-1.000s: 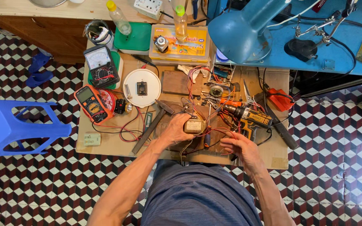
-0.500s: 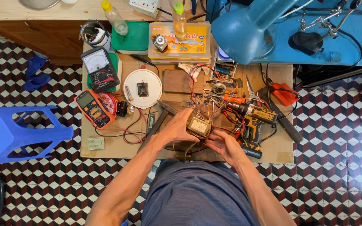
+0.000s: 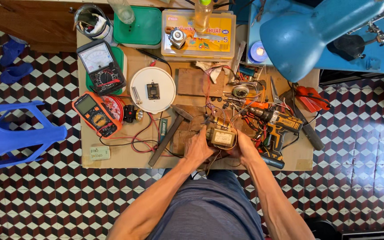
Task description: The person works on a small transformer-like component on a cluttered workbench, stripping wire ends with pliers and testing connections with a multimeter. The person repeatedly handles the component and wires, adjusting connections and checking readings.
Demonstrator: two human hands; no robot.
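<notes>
Gripping small transformer [image 3: 221,137] (both hands), white plate [image 3: 153,90] holding chip [image 3: 153,90]

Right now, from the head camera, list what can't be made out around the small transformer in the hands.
- Underside of the small transformer: hidden by the left hand and right hand that grip it.
- Where its wires end: lost in the wire tangle, too fine to trace.
- Multimeter display: too small to tell.
- Lamp arm beyond the blue lamp shade: cut off by the top edge.
- Right fingers: tucked behind the transformer.
</notes>
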